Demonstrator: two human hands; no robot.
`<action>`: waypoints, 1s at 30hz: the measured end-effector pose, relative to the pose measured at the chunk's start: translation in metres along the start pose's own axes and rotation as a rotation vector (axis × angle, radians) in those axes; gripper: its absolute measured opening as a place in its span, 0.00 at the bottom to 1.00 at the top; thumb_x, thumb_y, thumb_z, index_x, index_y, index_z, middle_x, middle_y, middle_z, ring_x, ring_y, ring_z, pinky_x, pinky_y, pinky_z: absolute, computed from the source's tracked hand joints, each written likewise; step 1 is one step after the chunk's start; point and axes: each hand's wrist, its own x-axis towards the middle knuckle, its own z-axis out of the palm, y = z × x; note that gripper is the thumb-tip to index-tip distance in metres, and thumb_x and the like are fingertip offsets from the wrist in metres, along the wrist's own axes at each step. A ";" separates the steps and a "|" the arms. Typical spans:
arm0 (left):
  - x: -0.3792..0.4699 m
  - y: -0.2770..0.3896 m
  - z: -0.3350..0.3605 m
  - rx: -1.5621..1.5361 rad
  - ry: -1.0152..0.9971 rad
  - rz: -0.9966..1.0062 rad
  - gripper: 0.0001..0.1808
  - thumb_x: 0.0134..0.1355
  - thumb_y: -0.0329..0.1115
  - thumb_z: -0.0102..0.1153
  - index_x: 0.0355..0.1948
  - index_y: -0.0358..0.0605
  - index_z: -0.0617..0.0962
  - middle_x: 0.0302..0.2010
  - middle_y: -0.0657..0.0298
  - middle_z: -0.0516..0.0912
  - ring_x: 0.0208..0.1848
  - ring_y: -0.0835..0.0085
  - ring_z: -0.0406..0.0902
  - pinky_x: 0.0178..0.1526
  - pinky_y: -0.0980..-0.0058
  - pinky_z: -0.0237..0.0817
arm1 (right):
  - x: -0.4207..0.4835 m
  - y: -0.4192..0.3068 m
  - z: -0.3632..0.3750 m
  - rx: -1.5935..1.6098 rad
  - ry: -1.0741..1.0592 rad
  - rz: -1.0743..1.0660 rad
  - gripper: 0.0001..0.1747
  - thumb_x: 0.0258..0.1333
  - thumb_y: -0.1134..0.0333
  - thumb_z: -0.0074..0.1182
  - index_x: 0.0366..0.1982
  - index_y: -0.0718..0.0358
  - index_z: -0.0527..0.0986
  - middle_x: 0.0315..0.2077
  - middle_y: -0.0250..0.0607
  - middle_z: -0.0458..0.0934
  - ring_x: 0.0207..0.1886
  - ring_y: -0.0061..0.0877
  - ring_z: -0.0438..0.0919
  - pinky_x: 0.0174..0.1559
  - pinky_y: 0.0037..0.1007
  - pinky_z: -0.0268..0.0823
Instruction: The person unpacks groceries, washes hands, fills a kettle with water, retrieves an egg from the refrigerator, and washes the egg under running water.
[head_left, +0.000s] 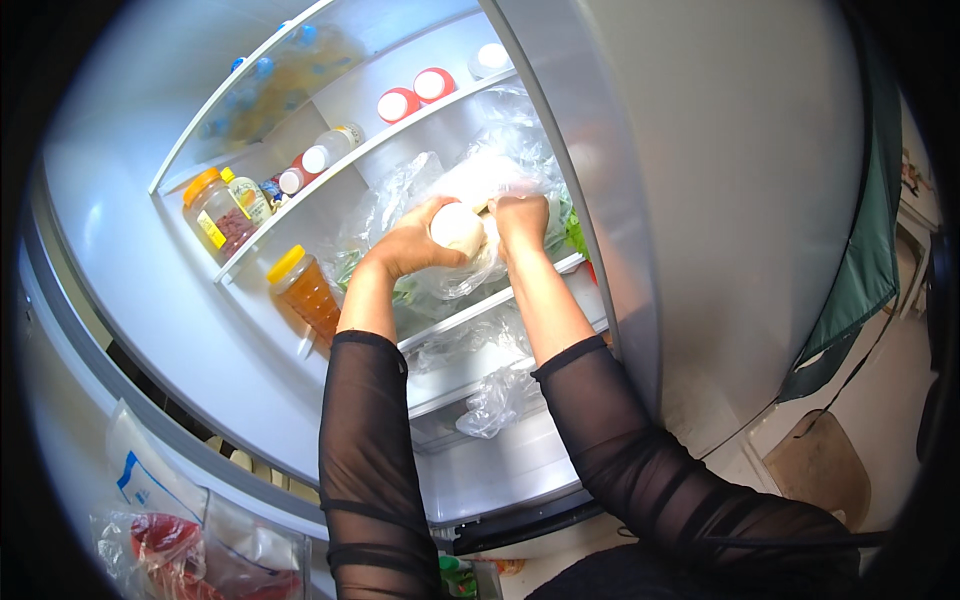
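Observation:
My left hand (415, 241) is wrapped around a round white item (457, 229), perhaps a bun or vegetable, inside the open refrigerator. Close to its right, my right hand (521, 223) has curled fingers at a clear plastic bag (469, 279); what exactly they grip is hidden. More pale pieces show between the hands. Behind them, clear bags (510, 142) with greens lie on the same shelf.
A yellow-lidded jar (306, 289) of amber contents stands left of my left hand. Bottles and an orange-lidded jar (217, 214) occupy the shelf above. The refrigerator shelf edge (457, 319) runs below my hands, and a crumpled bag (491, 405) lies lower down.

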 end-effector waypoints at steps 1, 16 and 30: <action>0.000 0.002 -0.001 0.001 -0.019 0.016 0.45 0.31 0.40 0.67 0.56 0.47 0.65 0.49 0.56 0.72 0.52 0.65 0.68 0.55 0.74 0.57 | -0.001 -0.001 0.004 0.057 0.028 -0.032 0.06 0.40 0.76 0.51 0.23 0.73 0.74 0.23 0.43 0.77 0.27 0.26 0.75 0.28 0.30 0.66; -0.030 0.000 -0.005 -1.031 0.092 0.165 0.40 0.41 0.36 0.65 0.56 0.41 0.64 0.50 0.61 0.70 0.54 0.71 0.66 0.56 0.72 0.57 | -0.018 -0.001 0.002 -0.036 0.011 -0.171 0.12 0.51 0.68 0.43 0.35 0.66 0.74 0.29 0.41 0.76 0.34 0.34 0.74 0.36 0.30 0.64; -0.125 0.071 0.081 -1.659 0.754 0.449 0.46 0.40 0.53 0.63 0.59 0.47 0.60 0.56 0.45 0.63 0.61 0.45 0.57 0.60 0.44 0.47 | -0.065 -0.017 -0.002 -0.306 -0.114 -0.437 0.19 0.48 0.72 0.44 0.43 0.75 0.68 0.44 0.61 0.70 0.50 0.48 0.67 0.53 0.39 0.58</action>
